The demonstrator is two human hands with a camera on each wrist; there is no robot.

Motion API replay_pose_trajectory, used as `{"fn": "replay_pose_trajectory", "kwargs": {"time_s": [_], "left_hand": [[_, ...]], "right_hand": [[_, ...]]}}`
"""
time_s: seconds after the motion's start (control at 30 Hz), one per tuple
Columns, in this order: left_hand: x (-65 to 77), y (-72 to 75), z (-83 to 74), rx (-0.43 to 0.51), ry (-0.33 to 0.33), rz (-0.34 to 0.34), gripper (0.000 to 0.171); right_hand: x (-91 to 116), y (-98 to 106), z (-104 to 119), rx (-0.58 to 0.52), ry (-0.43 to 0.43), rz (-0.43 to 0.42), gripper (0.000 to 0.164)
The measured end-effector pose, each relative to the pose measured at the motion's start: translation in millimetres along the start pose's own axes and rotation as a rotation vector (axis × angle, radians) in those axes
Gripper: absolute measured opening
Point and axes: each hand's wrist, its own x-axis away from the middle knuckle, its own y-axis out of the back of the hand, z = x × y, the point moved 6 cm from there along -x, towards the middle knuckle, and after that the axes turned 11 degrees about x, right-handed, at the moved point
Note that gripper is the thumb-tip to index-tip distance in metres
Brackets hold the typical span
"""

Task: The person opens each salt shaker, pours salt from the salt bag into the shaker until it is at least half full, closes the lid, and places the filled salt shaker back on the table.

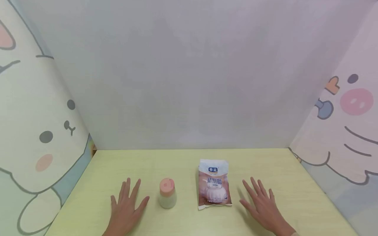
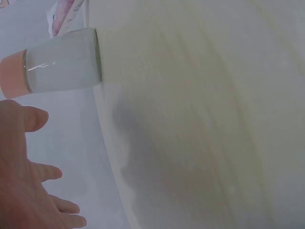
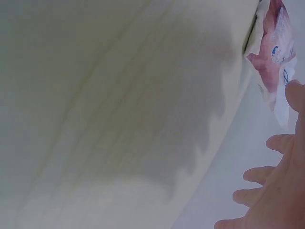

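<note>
A small clear jar point(image 1: 167, 198) with a pink cap point(image 1: 167, 185) stands upright on the table, its glass looking pale. To its right lies a white and reddish-brown packet point(image 1: 214, 183) printed with a blue logo. My left hand point(image 1: 125, 208) is spread, palm down, left of the jar and apart from it. In the left wrist view the jar point(image 2: 64, 59) shows beyond my thumb. Right of the packet, my right hand point(image 1: 262, 206) is spread too and holds nothing. The right wrist view shows the packet point(image 3: 275, 52) past the thumb, with a shadow under the hand.
The pale yellow table point(image 1: 147, 164) meets a plain whitish back wall point(image 1: 189, 82). Side panels printed with a white cartoon animal point(image 1: 35, 98) on the left and a cartoon pig point(image 1: 351, 131) on the right border it.
</note>
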Motion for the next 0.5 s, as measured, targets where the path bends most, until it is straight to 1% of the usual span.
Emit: {"fn": "replay_pose_trajectory", "kwargs": {"time_s": [0.3,0.5], "left_hand": [[0.5,1.7,-0.7,0.003,0.004,-0.008,0.069],[0.4,2.9,-0.8,0.009,0.008,-0.013,0.069]], "right_hand": [[-0.9,3.7,-0.3,0.015,0.023,-0.038,0.063],[-2.2,6.9,1.1,0.009,0.031,-0.038,0.064]]}}
